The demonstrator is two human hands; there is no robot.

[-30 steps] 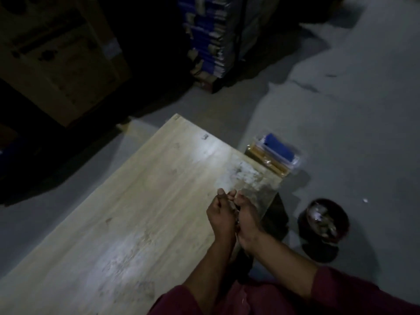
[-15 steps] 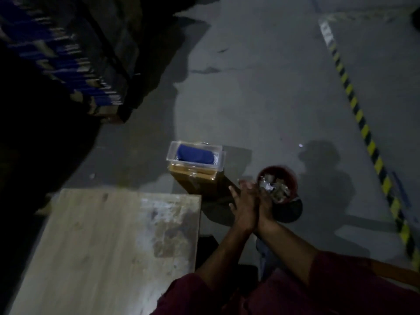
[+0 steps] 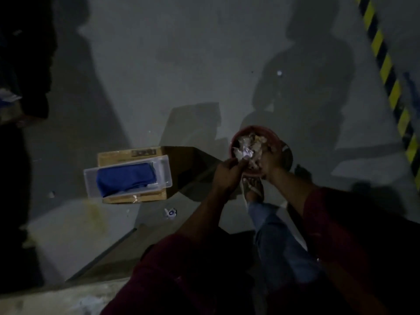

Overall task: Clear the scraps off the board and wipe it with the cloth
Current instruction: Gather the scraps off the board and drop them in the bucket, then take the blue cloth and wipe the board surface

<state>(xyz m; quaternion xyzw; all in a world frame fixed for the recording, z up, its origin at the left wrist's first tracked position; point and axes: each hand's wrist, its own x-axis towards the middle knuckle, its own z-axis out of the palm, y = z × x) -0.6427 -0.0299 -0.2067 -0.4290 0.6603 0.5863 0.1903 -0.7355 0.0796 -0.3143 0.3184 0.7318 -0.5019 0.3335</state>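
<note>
My two hands are over a red bowl (image 3: 272, 133) on the floor that holds several pale scraps (image 3: 247, 146). My left hand (image 3: 227, 176) is at the bowl's near-left rim, its fingertips touching a white scrap. My right hand (image 3: 270, 164) curls over the near rim. The dim light hides whether either hand holds anything. A folded blue cloth (image 3: 127, 178) lies in a clear plastic tray (image 3: 163, 171) on top of a cardboard box (image 3: 113, 155), left of the bowl. Only a pale corner of the wooden board (image 3: 45, 298) shows at the bottom left.
One small white scrap (image 3: 170, 212) lies on the grey floor between the box and my knees. My sandalled foot (image 3: 254, 189) is just below the bowl. A yellow-and-black floor stripe (image 3: 386, 64) runs down the right edge. Dark stacked goods (image 3: 13, 103) stand at the far left.
My view swung right, away from the board. My hands, pressed together over the board's corner a second ago, travelled to the red bowl and have now parted over it.
</note>
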